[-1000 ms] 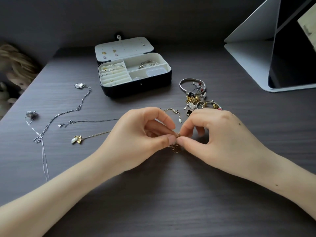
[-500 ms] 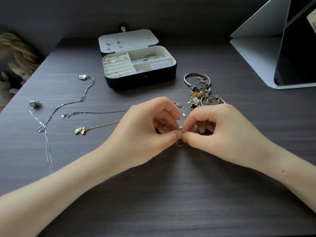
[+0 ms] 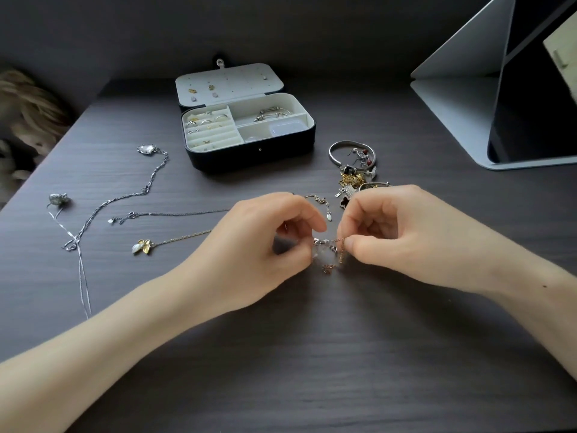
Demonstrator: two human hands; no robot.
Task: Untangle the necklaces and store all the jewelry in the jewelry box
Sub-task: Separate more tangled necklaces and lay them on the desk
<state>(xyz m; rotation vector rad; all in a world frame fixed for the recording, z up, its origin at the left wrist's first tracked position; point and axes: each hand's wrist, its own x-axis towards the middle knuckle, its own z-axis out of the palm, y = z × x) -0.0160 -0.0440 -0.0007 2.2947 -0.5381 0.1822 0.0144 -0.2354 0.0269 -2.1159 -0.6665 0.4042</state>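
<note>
My left hand (image 3: 262,242) and my right hand (image 3: 402,235) meet at the middle of the table, each pinching part of a small knot of thin chains (image 3: 327,251), silver and rose-gold, that dangles between the fingertips. The open jewelry box (image 3: 249,153), black outside and white inside, stands behind them with rings and a bangle in its compartments. A gold leaf-pendant necklace (image 3: 143,246) and a thin silver chain (image 3: 168,213) run from the left under my left hand.
Two longer silver necklaces (image 3: 146,189) lie spread at the left. A heap of bangles, earrings and charms (image 3: 356,173) lies right of the box. A grey folded stand with a dark screen (image 3: 499,120) occupies the back right. A doll's hair (image 3: 28,104) shows beyond the table's left edge.
My hands have drawn slightly apart, so the chain knot between the fingertips now shows. The view has shifted a little; the box and loose jewelry lie as before.
</note>
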